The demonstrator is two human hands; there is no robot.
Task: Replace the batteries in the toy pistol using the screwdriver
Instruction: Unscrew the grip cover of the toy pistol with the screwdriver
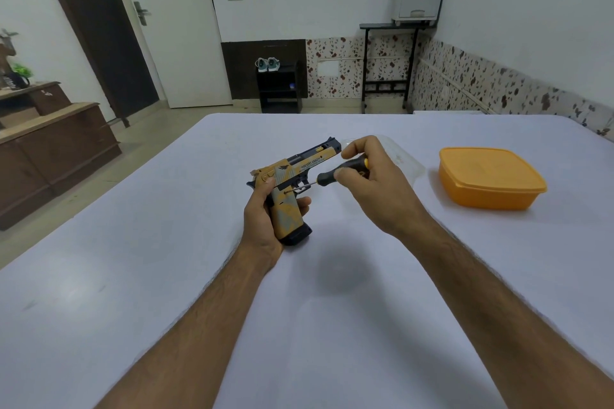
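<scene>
The toy pistol (300, 169) is orange and grey with a black slide and a black magazine base. My left hand (265, 219) grips it around the handle, above the white table (166, 276), barrel pointing up and to the right. My right hand (368, 176) holds a small screwdriver (335, 173) with a black and yellow handle. Its thin metal tip touches the top of the pistol's grip, just behind the trigger. No batteries are visible.
An orange lidded plastic box (490, 178) stands on the table to the right. A clear plastic lid or tray (403, 156) lies just behind my right hand. Beyond the table are a wooden cabinet (50, 149) at the left, a shoe rack and a door.
</scene>
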